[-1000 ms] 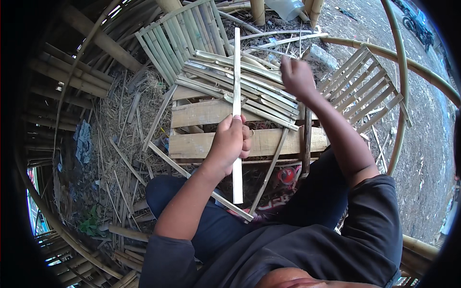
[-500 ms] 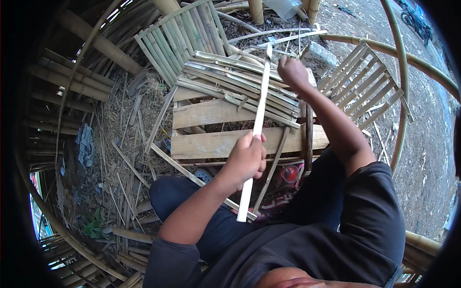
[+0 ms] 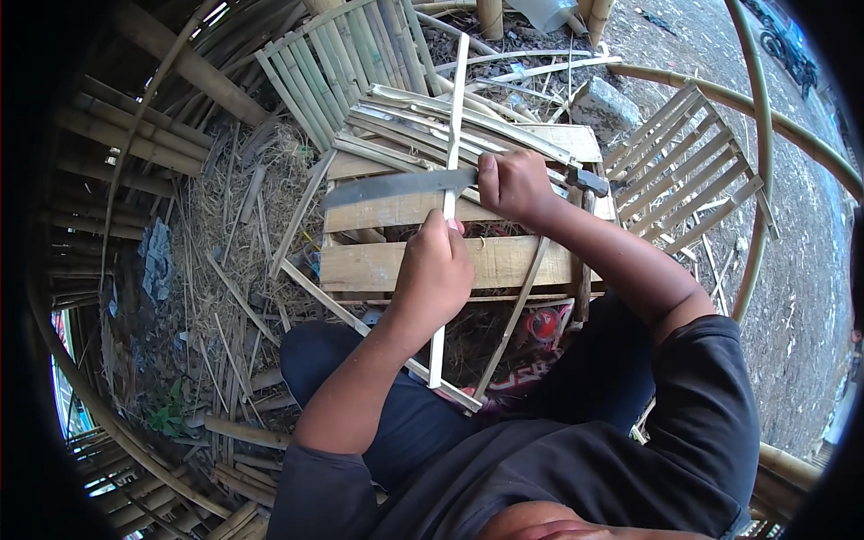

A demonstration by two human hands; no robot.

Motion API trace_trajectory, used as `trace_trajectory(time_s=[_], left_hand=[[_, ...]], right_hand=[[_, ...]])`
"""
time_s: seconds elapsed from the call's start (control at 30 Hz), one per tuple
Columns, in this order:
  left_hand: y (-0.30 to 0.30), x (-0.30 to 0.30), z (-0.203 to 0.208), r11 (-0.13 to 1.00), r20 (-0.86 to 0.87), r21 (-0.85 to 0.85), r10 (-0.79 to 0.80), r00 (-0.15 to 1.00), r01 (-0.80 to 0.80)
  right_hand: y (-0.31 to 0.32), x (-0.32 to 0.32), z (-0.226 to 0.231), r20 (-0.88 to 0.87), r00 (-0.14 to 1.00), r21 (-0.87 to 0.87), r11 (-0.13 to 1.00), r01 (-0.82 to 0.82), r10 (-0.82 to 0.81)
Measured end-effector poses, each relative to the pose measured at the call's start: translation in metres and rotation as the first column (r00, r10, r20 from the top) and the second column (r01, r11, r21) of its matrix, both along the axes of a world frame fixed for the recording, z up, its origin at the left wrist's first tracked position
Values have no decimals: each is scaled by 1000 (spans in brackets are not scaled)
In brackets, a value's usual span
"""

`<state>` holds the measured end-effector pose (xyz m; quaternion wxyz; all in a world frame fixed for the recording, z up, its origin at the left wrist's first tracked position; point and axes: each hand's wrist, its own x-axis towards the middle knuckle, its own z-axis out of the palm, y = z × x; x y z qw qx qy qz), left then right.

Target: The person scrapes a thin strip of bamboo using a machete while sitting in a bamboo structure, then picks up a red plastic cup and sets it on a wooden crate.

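Observation:
My left hand (image 3: 434,270) is closed round a long pale bamboo strip (image 3: 456,108), which runs from over my lap up past the low wooden bench (image 3: 378,267). In my right hand (image 3: 515,184), a machete (image 3: 387,186) is gripped by its handle end, its wide grey blade pointing left. The blade crosses the strip just beyond my left hand; whether it cuts into it I cannot tell. Behind the blade, several split bamboo strips (image 3: 423,117) lie piled on the bench. A hammer (image 3: 587,182) rests at the bench's right side, its head beside my right wrist.
A slatted bamboo panel (image 3: 333,67) leans at the back left, and another slatted panel (image 3: 688,162) lies to the right. Near it sits a concrete block (image 3: 605,106). A joined bamboo frame (image 3: 346,317) slants across my legs. Bamboo scraps (image 3: 236,360) litter the ground at left.
My right hand has come down and left from the bench's far right, and the machete blade now lies across the strip. My left hand and the strip have shifted slightly left.

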<state>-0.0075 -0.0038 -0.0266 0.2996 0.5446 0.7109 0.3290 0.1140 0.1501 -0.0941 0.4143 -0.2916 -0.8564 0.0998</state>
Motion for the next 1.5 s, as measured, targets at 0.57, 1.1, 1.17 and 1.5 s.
trace_trajectory(time_s=[0.57, 1.1, 1.17, 1.5], left_hand=[[5, 8, 14, 998, 127, 62, -18, 992, 10], [-4, 0, 19, 996, 450, -82, 20, 893, 19], [-5, 1, 10, 995, 452, -96, 21, 892, 25], [-1, 15, 14, 988, 487, -131, -9, 874, 83]], right_hand=[[60, 16, 13, -55, 995, 265, 959, 99, -88], [44, 24, 17, 72, 983, 117, 980, 158, -167], [36, 14, 20, 52, 993, 195, 976, 98, -110], [90, 23, 0, 47, 948, 207, 931, 300, -316]])
